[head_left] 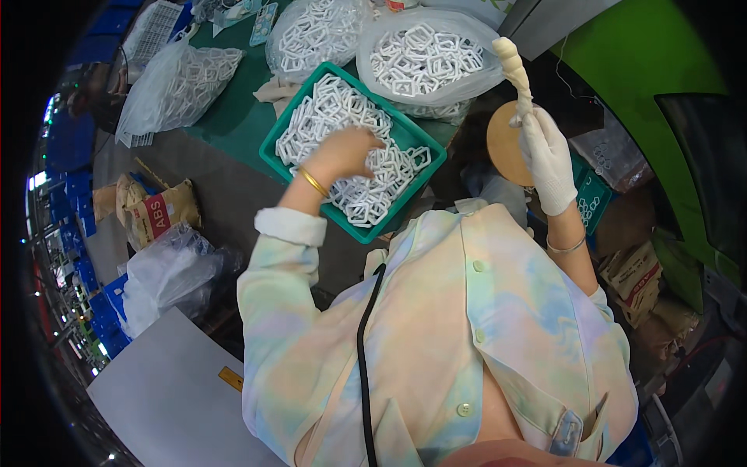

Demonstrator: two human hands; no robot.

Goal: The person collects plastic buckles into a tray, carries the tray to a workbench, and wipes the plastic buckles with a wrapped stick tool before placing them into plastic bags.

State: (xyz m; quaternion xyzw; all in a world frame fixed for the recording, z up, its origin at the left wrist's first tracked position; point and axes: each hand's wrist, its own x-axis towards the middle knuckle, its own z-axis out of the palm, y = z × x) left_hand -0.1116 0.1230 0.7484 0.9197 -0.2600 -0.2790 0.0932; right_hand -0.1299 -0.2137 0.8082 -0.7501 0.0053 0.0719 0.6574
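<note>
My bare left hand [350, 153], with a gold bangle at the wrist, is over a green plastic tray [278, 128] full of white plastic rings [333, 101] with angular outlines. Its thumb and fingers are apart and curved down at the heap; slight blur hides whether they touch any ring. Off to the right, my right hand [547, 159] wears a white knitted glove. Its fingers are wrapped round the lower end of a cream, twisted stick-like thing [512, 66], which looks like a wrapped handle and points upward.
Clear plastic bags of white rings [426, 58] stand beyond the tray, with another bag [179, 89] at left. A round wooden stool top [506, 144] sits behind my right hand. Green machine panels [622, 62] rise at right. A grey box [175, 389] is at lower left.
</note>
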